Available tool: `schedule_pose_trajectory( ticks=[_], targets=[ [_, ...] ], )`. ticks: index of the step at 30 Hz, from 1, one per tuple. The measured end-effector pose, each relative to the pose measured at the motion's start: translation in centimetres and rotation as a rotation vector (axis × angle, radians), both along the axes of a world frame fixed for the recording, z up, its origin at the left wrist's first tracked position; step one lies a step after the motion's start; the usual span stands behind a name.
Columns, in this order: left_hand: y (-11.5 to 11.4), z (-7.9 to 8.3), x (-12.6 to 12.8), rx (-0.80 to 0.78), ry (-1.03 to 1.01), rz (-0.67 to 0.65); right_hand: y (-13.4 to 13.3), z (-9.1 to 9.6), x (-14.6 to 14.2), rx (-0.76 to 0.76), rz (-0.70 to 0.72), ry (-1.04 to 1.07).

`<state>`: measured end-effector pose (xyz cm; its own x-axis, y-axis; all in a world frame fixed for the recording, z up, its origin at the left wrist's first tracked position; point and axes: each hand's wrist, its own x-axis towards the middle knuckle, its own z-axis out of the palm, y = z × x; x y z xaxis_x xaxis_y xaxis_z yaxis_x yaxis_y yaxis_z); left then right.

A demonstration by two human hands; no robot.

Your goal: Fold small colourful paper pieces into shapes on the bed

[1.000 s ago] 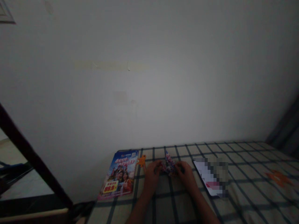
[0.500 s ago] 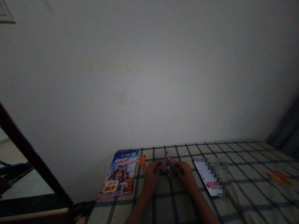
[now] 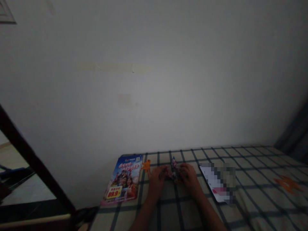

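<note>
A small folded piece of patterned paper point(image 3: 173, 170), red, white and blue, stands on the checked cloth point(image 3: 252, 192) near the wall. My left hand point(image 3: 157, 178) pinches its left side with closed fingers. My right hand point(image 3: 190, 176) grips its right side, fingers curled over it. Both forearms reach in from the bottom edge. The light is dim and the fine folds are hard to make out.
A colourful printed flyer point(image 3: 122, 179) lies flat to the left of my hands, with a small orange mark point(image 3: 146, 165) beside it. A phone with a lit screen point(image 3: 215, 184) lies to the right. A pale wall rises just behind. A dark bar point(image 3: 31, 163) slants at left.
My right hand has slid slightly left and closer onto the folded paper. The paper's upright tip looks a little lower. The left hand has barely moved.
</note>
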<state>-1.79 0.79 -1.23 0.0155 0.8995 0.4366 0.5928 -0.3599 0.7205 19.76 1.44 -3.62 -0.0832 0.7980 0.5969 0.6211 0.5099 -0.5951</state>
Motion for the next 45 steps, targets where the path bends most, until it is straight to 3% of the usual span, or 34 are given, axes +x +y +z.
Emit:
schedule_pose_trajectory(
  ticks=[23,34,45],
  targets=[
    [0.17,-0.05,-0.34,0.029,0.000,0.041,-0.62,-0.20,-0.09,-0.098,0.025,-0.005],
    [-0.02,-0.17,0.02,0.012,0.010,-0.021,-0.96,0.32,-0.34,-0.094,0.102,-0.052],
    [-0.01,0.09,0.07,-0.045,0.102,-0.090,-0.39,-0.08,0.04,-0.124,0.084,0.168]
  ],
)
